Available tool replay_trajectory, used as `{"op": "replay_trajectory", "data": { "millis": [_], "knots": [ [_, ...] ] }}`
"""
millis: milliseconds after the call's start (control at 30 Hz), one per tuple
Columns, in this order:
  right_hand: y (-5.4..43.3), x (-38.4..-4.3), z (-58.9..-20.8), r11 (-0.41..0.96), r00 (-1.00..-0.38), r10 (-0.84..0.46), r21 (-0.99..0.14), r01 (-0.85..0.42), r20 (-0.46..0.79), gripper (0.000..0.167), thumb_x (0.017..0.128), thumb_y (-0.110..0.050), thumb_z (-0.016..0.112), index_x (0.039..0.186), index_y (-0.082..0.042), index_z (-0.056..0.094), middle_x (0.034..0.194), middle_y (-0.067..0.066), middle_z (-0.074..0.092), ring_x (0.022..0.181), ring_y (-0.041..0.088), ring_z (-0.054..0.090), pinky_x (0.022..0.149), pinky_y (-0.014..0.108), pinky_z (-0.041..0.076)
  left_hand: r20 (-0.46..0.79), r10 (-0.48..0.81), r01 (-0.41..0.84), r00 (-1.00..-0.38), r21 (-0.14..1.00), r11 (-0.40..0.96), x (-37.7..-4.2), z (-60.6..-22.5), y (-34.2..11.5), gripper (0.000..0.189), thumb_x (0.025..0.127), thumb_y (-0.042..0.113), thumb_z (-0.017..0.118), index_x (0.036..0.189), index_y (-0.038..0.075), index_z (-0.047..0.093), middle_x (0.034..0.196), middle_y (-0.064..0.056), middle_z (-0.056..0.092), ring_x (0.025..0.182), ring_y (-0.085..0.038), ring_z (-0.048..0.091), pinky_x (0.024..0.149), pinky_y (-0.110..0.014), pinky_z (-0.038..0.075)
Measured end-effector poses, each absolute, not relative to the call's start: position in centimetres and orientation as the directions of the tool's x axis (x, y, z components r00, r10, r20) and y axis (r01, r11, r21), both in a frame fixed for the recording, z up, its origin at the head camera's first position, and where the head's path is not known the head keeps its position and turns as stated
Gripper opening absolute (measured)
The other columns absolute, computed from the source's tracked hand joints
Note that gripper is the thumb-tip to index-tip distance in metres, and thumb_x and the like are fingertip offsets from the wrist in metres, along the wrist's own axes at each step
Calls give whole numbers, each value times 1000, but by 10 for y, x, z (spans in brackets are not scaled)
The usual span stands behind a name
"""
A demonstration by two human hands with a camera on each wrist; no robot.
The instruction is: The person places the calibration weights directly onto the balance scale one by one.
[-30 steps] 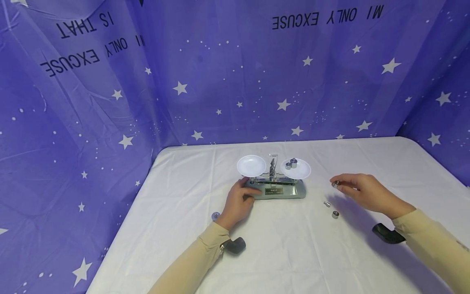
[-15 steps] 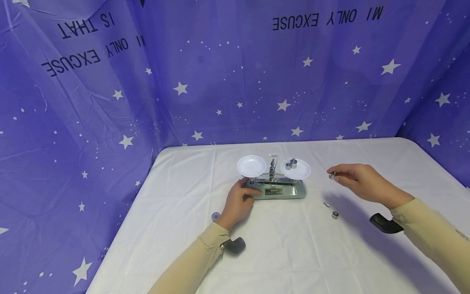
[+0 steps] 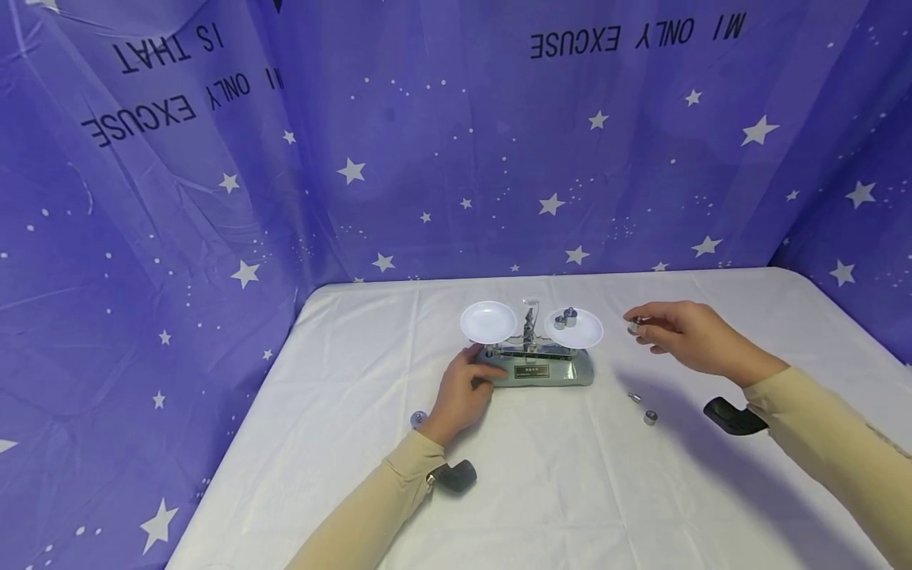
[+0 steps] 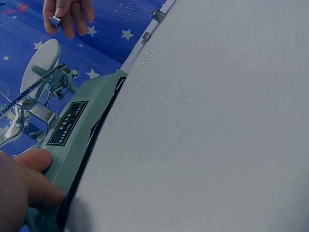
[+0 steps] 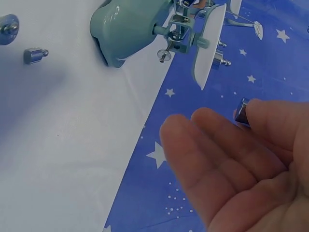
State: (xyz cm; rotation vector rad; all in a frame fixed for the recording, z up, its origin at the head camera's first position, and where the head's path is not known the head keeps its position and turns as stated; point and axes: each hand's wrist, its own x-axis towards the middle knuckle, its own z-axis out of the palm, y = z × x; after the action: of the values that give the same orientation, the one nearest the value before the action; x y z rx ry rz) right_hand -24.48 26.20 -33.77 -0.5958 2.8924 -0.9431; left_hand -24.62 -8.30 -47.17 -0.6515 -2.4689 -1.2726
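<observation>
Fabric (image 3: 178,237) in purple-blue, printed with white stars, hangs in soft creases at the left and runs behind the desk (image 3: 541,483), whose white covering is lightly wrinkled. A round metal piece (image 3: 418,417) sits just beside the left wrist. The left hand (image 3: 461,400) grips the left end of the balance scale (image 3: 580,370), its digits against the smooth, glossy grey-green base. Above it is the left pan (image 3: 488,322), a shallow white dish; the matching right pan (image 3: 586,328) carries two shiny, knobbed cylindrical weights (image 3: 570,317). Farther right, a slim metal weight (image 3: 635,397) and a stouter one (image 3: 651,417) rest on the desk near each other. Rightmost, the right hand (image 3: 687,336) pinches a small polished weight (image 5: 241,112) above the desk, apart from the right pan.
</observation>
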Motion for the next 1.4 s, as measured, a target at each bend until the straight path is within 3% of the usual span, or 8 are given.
{"op": "replay_trajectory", "data": {
  "millis": [200,333,733,967,1167,1400],
  "knots": [
    [257,-250,-337,697,-926,-375,-645,-314,45,34,101,-4,56,133,7,60,115,25,74,95,28,77,76,32,65,526,264,583,-809,655,480,-248,-478,-84,31,74,-3,57,90,6,82,140,-31,58,130,-48,56,111,-57,45],
    [253,-254,-333,682,-926,-378,-670,-294,22,36,102,-4,54,135,9,57,119,29,71,99,34,76,75,32,65,565,264,614,-781,623,485,-249,-479,-84,34,74,-1,55,91,9,82,138,-30,59,128,-47,57,110,-53,47],
    [232,-271,-325,672,-922,-387,-680,-293,15,34,101,-4,56,132,8,60,115,29,72,94,33,77,73,33,65,449,256,514,-856,686,515,-244,-468,-83,31,76,-8,57,91,4,81,143,-29,57,134,-45,54,115,-56,42],
    [221,-278,-322,691,-923,-385,-658,-300,17,34,100,-7,60,131,7,62,111,27,74,92,30,77,74,34,65,443,262,512,-857,680,524,-243,-466,-82,31,76,-7,57,92,3,81,144,-29,56,136,-45,53,116,-56,41],
    [218,-281,-321,709,-921,-389,-627,-321,30,33,100,-7,59,130,6,63,111,27,74,96,36,77,76,36,65,457,268,527,-848,675,517,-243,-465,-82,31,75,-8,56,91,3,81,143,-30,57,134,-46,54,115,-57,42],
    [214,-282,-321,751,-903,-416,-519,-407,106,30,98,-6,61,125,3,68,108,22,76,92,27,75,77,41,62,456,265,524,-850,675,520,-243,-466,-82,32,75,-8,56,91,3,81,143,-30,57,134,-46,54,115,-57,42]
  ]
}}
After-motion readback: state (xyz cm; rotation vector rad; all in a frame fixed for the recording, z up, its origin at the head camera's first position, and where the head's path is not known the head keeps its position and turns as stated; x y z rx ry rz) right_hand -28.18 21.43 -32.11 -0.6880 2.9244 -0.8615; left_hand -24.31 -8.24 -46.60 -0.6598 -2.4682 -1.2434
